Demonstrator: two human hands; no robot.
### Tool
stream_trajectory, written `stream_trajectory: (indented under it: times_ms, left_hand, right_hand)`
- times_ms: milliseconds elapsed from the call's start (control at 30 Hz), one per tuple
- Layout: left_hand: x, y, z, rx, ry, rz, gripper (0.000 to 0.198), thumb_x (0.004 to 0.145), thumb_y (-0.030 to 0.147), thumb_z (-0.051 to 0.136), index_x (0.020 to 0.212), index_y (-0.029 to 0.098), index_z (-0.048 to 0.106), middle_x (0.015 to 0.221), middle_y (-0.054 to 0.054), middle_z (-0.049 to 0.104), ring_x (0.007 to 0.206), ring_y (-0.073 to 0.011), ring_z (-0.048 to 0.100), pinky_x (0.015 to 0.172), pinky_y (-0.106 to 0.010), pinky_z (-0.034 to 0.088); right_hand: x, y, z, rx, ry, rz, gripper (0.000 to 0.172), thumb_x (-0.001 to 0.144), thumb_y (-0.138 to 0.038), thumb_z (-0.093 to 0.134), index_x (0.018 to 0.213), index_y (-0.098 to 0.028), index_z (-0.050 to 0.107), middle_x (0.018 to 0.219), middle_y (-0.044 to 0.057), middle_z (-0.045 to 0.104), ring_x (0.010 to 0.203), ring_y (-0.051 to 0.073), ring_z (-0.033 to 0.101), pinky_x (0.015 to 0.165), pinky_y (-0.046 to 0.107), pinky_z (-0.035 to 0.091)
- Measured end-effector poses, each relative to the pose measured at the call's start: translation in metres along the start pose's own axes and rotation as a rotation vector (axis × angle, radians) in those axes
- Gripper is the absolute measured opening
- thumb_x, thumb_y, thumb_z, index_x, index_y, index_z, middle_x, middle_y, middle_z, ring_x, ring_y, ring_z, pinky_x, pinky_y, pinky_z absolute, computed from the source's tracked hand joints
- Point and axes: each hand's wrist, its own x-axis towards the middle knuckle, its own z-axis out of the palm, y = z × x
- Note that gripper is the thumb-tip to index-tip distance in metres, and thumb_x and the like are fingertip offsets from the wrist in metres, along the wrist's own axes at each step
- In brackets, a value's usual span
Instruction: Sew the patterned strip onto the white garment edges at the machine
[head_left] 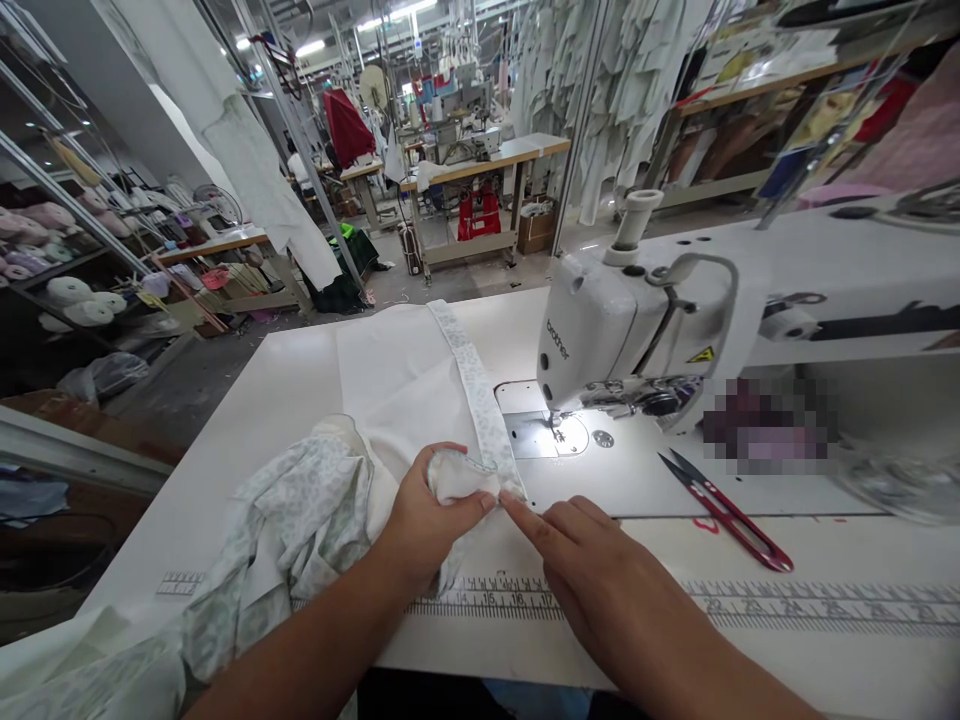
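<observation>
My left hand [435, 505] grips a gathered fold of white cloth [457, 477] just in front of a Brother sewing machine [600, 340]. My right hand [577, 560] lies flat-fingered on the tabletop, its index fingertip touching the fold's edge. A pale green printed strip [472, 390] runs along the white panel [397, 385] towards the fold. More of the printed fabric [300, 530] lies bunched left of my left arm. The machine's needle [556, 425] stands a little beyond both hands, apart from the cloth.
Red-handled thread snips [727, 510] lie right of my right hand on the white sewing table [300, 370], which has a measuring scale [487, 603] along its near side. Shelves of rolled fabric [75, 290] stand left; further sewing tables [480, 165] stand ahead.
</observation>
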Motion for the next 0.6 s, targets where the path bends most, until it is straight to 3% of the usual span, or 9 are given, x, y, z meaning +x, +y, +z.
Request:
stream_trajectory:
  times_ms: [233, 600]
  left_hand:
    - [-0.0001, 0.0004, -0.0016, -0.078, -0.020, -0.011, 0.057, 0.058, 0.025, 0.085, 0.104, 0.020, 0.051, 0.068, 0.004, 0.062, 0.061, -0.0105, 0.056, 0.063, -0.023, 0.048]
    - [0.0030, -0.0072, -0.0054, -0.021, -0.035, 0.039, 0.056, 0.064, 0.024, 0.081, 0.109, 0.021, 0.048, 0.067, 0.003, 0.062, 0.061, -0.0123, 0.057, 0.060, -0.025, 0.048]
  right_hand:
    - [0.0027, 0.0007, 0.0009, 0.018, 0.070, -0.099, 0.059, 0.083, 0.002, 0.038, 0.141, -0.009, 0.038, 0.080, 0.006, 0.055, 0.071, 0.022, 0.052, 0.058, 0.036, 0.055]
    - [0.0027, -0.0012, -0.0086, -0.018, 0.071, -0.055, 0.060, 0.079, 0.003, 0.037, 0.136, -0.011, 0.047, 0.079, 0.006, 0.058, 0.070, 0.021, 0.056, 0.057, 0.032, 0.054]
